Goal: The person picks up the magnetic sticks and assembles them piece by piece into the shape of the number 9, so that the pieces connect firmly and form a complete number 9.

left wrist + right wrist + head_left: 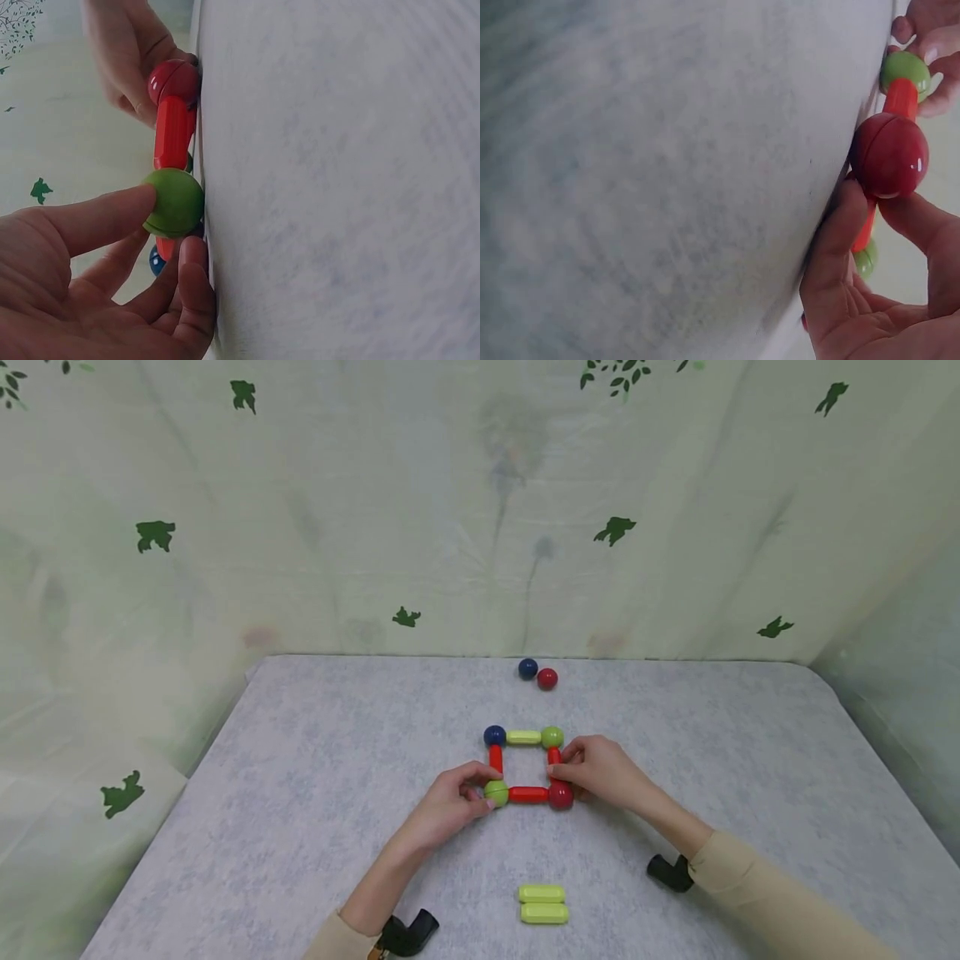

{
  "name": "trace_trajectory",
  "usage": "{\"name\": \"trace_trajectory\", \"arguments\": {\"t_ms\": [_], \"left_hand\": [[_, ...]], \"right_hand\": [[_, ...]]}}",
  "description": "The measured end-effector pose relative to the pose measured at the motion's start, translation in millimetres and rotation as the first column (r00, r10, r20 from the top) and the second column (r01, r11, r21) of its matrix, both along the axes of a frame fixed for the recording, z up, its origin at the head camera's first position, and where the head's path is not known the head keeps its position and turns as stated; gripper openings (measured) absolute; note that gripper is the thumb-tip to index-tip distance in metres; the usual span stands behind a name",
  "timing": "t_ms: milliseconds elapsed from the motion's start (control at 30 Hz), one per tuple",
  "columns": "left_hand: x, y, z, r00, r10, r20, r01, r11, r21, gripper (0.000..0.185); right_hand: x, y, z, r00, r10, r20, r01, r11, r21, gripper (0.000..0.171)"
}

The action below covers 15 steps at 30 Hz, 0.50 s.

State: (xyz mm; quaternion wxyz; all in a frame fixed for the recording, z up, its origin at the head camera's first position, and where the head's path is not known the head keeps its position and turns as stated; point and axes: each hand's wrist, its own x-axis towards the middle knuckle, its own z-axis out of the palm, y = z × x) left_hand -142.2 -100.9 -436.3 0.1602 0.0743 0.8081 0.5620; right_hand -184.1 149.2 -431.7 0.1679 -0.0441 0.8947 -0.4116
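A square of toy rods and balls lies flat on the table. My left hand (448, 806) pinches the green ball (174, 202) at its near left corner between thumb and fingers. On the other side, my right hand (606, 772) grips the right-hand red rod (554, 757), fingertips right at the dark red ball (892, 155) of the near right corner. Another red rod (528, 795) joins these two corners. The left side is a red rod (496, 758) leading up to a blue ball (494, 735). A yellow-green rod (523, 737) and a second green ball (552, 737) finish the far side.
Toward the table's back edge sit a loose blue ball (528, 669) and a red ball (547, 679). Two yellow-green rods (542, 893) lie side by side nearer the front. A patterned cloth (337, 510) hangs behind the grey table (315, 718).
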Motion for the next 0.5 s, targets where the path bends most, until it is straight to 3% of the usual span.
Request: {"name": "trace_trajectory", "arguments": {"t_ms": [233,500], "left_hand": [[0.1,0.5,1.1,1.0,-0.004,0.003,0.004,1.0,0.006,0.031],[-0.2,0.1,0.0,1.0,0.0,0.008,0.0,1.0,0.009,0.031]], "right_hand": [[-3.9,-1.7,1.9,1.0,-0.015,0.004,0.015,1.0,0.004,0.024],[-10.3,3.1,-1.8,0.994,-0.013,0.105,0.023,0.995,-0.093,0.019]]}}
